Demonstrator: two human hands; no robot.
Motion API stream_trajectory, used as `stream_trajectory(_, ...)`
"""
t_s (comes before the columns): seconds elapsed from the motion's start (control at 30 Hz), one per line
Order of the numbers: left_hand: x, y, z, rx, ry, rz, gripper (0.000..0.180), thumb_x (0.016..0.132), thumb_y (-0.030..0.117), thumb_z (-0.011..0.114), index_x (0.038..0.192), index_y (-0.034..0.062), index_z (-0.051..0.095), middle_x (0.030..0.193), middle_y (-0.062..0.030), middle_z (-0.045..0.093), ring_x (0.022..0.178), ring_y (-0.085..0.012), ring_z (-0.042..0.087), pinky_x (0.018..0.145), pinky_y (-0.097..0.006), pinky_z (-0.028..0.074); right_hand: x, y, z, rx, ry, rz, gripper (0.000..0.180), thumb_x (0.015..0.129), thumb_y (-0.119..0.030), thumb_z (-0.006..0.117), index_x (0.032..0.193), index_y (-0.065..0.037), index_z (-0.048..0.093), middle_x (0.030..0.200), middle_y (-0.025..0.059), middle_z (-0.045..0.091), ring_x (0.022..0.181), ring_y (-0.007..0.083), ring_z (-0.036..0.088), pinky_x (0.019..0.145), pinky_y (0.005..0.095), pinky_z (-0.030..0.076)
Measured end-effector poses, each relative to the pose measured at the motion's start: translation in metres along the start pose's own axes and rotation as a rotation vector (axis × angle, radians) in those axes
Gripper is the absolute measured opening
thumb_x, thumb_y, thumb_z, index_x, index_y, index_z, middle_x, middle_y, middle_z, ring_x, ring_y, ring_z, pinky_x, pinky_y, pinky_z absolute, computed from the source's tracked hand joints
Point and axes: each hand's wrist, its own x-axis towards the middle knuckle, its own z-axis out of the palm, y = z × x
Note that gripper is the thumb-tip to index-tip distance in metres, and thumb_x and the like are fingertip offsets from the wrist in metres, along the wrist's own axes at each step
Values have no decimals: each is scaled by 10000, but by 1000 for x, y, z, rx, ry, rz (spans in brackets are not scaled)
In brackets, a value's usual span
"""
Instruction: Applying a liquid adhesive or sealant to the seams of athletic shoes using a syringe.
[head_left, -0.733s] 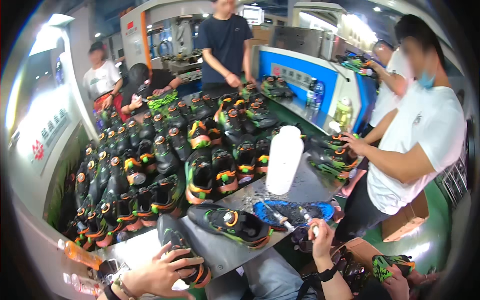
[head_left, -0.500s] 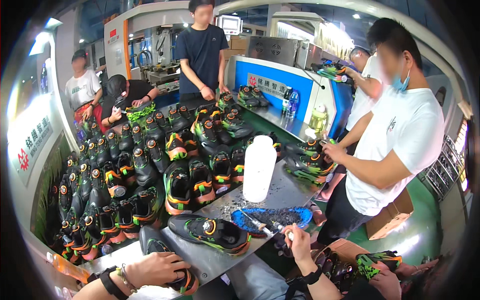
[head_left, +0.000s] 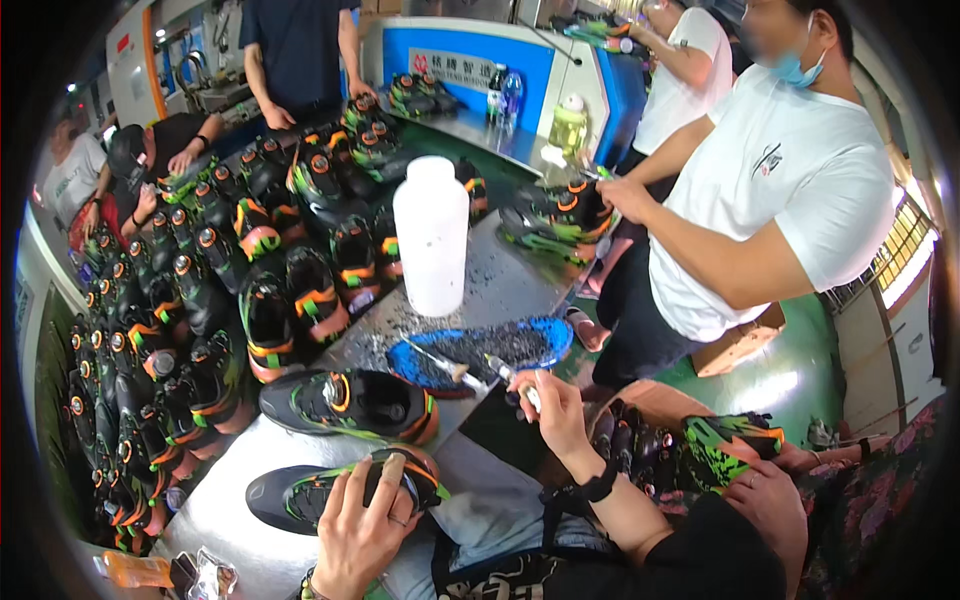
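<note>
My left hand (head_left: 365, 520) is closed over the heel end of a black sneaker (head_left: 285, 495) with green and orange trim, which lies on the metal table. Between the fingers of my right hand (head_left: 558, 415) is a slim white-handled tool (head_left: 500, 367), its tip angled toward a blue sole-shaped pad (head_left: 563, 338). Dark crumbs cover that pad, and a thin stick-like tool (head_left: 440, 362) rests across it. Just beyond my left hand stands another black sneaker (head_left: 295, 400) with an orange-ringed dial. A white plastic bottle (head_left: 432, 240) stands behind the pad.
Rows of black sneakers (head_left: 205, 290) crowd the left. A person in a white shirt (head_left: 770, 190) works over shoes (head_left: 555, 220) at the right. Beside me, another person's hand (head_left: 765, 510) holds a green-and-black shoe (head_left: 725, 445) near a carton (head_left: 660, 400) of shoes. An orange bottle (head_left: 135, 570) lies lower left.
The view has shifted, looking further right and down. My left hand now lies on the sneaker's heel, with the whole shoe visible on the table. The tool remains in my right hand.
</note>
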Motion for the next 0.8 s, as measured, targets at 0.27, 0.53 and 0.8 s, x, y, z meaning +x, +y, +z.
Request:
stream_trajectory(0.27,-17,22,18,117,90,-43,144,776,154,697,836,68,597,1194,-60,624,1094,-325,610,856,-450,535,-3,-8,0,-1,8,111,429,1038,-311,399,880,-8,659,674,-18,529,571,28,436,525,206,351)
stream_trajectory(0.53,-6,34,-21,97,-209,-53,227,868,94,566,1089,131,605,1414,-95,489,1209,-289,524,1027,-416,434,4,-6,-12,-27,11,155,461,1046,-326,372,885,0,654,660,-15,513,561,35,417,527,208,336)
stream_trajectory(0.8,-4,27,-15,9,-157,-82,229,844,88,574,1071,107,596,1394,-121,502,1142,-283,562,979,-413,463,-1,-13,-13,-61,1,57,491,1051,-357,330,920,-11,651,651,-11,512,572,42,432,532,215,324)
